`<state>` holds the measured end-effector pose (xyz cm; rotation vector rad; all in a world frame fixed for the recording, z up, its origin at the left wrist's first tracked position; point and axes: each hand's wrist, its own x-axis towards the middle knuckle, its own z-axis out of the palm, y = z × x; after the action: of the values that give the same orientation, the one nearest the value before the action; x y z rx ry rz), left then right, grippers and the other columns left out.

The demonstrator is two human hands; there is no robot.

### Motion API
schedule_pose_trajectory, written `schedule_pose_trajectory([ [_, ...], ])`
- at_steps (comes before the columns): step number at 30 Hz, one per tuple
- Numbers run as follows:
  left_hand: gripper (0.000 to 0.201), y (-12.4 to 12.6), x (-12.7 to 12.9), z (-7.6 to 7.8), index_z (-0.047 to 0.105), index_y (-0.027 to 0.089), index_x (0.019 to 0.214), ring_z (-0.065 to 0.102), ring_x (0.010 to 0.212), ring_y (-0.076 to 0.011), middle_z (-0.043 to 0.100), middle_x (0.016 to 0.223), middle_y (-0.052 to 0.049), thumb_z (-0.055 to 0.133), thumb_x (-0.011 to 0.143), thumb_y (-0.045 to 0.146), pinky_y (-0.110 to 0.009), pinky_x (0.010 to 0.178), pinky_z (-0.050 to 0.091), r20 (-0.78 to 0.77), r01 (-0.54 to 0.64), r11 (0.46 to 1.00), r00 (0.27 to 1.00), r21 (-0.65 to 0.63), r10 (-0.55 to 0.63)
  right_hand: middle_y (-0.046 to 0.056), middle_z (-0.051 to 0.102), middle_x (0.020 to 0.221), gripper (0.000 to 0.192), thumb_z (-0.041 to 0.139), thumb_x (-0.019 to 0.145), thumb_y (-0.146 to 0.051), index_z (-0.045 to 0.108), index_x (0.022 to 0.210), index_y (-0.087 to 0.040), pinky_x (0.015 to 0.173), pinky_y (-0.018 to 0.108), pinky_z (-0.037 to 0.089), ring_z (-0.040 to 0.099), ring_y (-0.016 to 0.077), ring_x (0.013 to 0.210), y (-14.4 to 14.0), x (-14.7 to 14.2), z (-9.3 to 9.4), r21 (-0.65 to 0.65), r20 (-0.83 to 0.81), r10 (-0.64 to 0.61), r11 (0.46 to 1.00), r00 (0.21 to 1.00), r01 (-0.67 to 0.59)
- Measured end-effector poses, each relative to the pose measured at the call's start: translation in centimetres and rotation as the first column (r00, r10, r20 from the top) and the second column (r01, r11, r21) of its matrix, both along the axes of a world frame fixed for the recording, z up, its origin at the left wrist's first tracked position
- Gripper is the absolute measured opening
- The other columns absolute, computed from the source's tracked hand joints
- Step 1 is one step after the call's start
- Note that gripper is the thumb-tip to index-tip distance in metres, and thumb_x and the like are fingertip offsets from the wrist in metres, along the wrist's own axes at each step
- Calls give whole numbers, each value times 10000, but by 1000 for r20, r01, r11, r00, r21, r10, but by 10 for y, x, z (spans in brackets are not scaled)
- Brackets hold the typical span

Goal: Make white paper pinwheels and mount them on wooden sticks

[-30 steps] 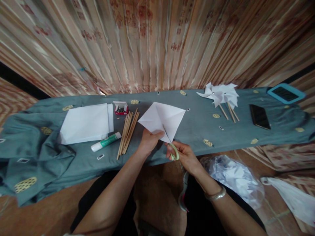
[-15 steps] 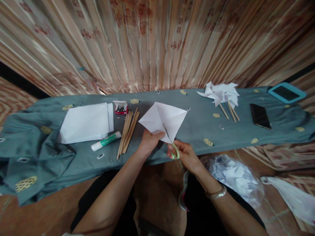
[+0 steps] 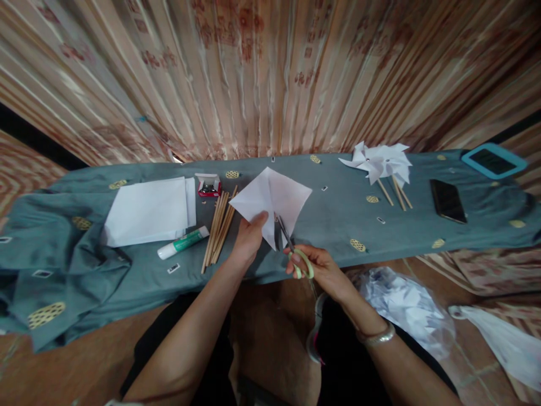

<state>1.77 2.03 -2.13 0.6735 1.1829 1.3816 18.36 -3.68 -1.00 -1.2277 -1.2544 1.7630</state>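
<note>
While head view is showing my left hand [image 3: 249, 239] pinching the paper square [image 3: 270, 200] above the surface [image 3: 338, 217] to keep it taut | right hand [image 3: 315, 268] is gripping green scissors [image 3: 291, 248], blades parted at its lower corner | wooden sticks [image 3: 220, 225] are lying beside.

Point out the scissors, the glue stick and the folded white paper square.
scissors [image 3: 301, 264], head view, on the green handle loop.
glue stick [image 3: 182, 243], head view, on the middle of the tube.
folded white paper square [image 3: 274, 194], head view, on its central crease area.
</note>
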Motion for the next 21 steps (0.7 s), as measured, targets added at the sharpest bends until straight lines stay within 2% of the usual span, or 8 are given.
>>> schedule_pose_trajectory([
  [4, 387, 5, -11, -1, 639, 150, 893, 686, 762, -234, 705, 762, -49, 747, 593, 370, -350, 721, 538, 52, 6, 1000, 999, 15, -6, 1, 666, 677, 454, 722, 722, -612, 706, 865, -182, 558, 221, 448, 549, 91, 564, 2, 22, 11, -43, 39, 77, 996, 996, -76],
  [8, 359, 7, -17, -4, 642, 159, 928, 685, 885, -241, 723, 865, -62, 734, 607, 291, -362, 827, 532, -40, -62, 995, 997, 82, 65, 16, 671, 677, 455, 748, 696, -605, 719, 833, -173, 546, 233, 448, 548, 107, 570, 6, 48, 24, -65, 75, 117, 992, 990, -112],
  [10, 323, 7, -17, -4, 660, 160, 888, 666, 960, -249, 727, 904, -68, 738, 599, 280, -353, 867, 516, -106, -66, 990, 991, 123, 79, 25, 672, 680, 475, 750, 689, -616, 728, 847, -169, 541, 246, 449, 541, 114, 561, 8, 57, 26, -25, 75, 55, 998, 996, -53],
  [12, 290, 6, -16, -3, 677, 154, 846, 658, 971, -258, 729, 895, -72, 746, 595, 282, -348, 853, 517, -158, -28, 992, 986, 127, 48, 33, 676, 696, 512, 743, 686, -635, 733, 907, -173, 546, 261, 454, 538, 122, 558, 10, 59, 25, 35, 55, -70, 997, 996, 68],
  [16, 272, 2, -10, 1, 711, 158, 801, 661, 867, -252, 736, 831, -71, 770, 561, 271, -331, 758, 530, -211, 52, 994, 977, 98, -30, 49, 697, 762, 514, 742, 671, -650, 714, 932, -208, 573, 281, 475, 575, 148, 603, 20, 54, 17, 115, -40, -364, 923, 930, 367],
  [18, 245, 0, -7, 3, 724, 160, 766, 655, 788, -234, 735, 787, -61, 770, 541, 245, -311, 707, 525, -254, 107, 992, 963, 74, -85, 44, 702, 777, 499, 749, 670, -634, 707, 941, -216, 588, 279, 480, 594, 153, 638, 27, 51, 13, 129, -80, -433, 889, 898, 440],
  [21, 144, -4, -2, 5, 718, 154, 664, 622, 662, -195, 705, 674, -30, 750, 531, 200, -263, 608, 489, -360, 258, 966, 902, 6, -239, 2, 691, 743, 494, 807, 616, -582, 710, 940, -222, 584, 259, 468, 580, 130, 625, 35, 47, 10, 154, -79, -478, 861, 875, 484],
])
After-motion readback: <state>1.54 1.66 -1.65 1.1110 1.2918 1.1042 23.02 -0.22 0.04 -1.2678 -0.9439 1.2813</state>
